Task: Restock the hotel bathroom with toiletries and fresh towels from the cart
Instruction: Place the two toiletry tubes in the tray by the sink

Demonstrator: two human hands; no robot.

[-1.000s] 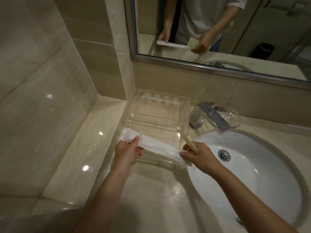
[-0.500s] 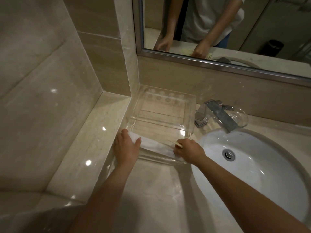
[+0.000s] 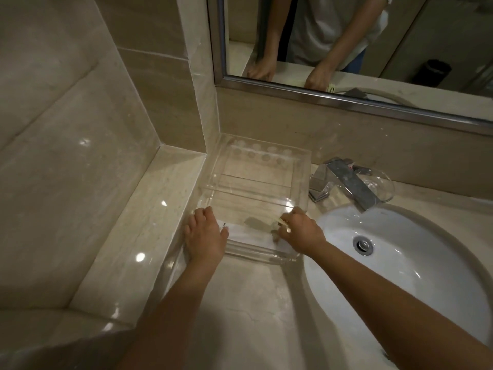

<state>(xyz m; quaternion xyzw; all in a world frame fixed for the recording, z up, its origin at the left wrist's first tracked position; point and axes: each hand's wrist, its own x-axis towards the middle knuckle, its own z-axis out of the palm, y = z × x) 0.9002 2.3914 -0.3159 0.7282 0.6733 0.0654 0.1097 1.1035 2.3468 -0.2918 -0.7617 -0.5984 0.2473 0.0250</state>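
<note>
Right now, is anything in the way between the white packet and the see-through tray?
Nothing visible. The white packet lies in the front section of the clear tray, left hand pressing one end, right hand pinching a yellowish stick at the other.

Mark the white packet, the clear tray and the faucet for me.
white packet [image 3: 241, 232]: head view, its flat middle.
clear tray [image 3: 256, 252]: head view, its near rim.
faucet [image 3: 349, 182]: head view, top of the spout.

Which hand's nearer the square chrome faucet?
Right. The right hand is at the clear acrylic tray's near right corner, close to the square chrome faucet; the left hand is at its near left corner, farther off.
</note>
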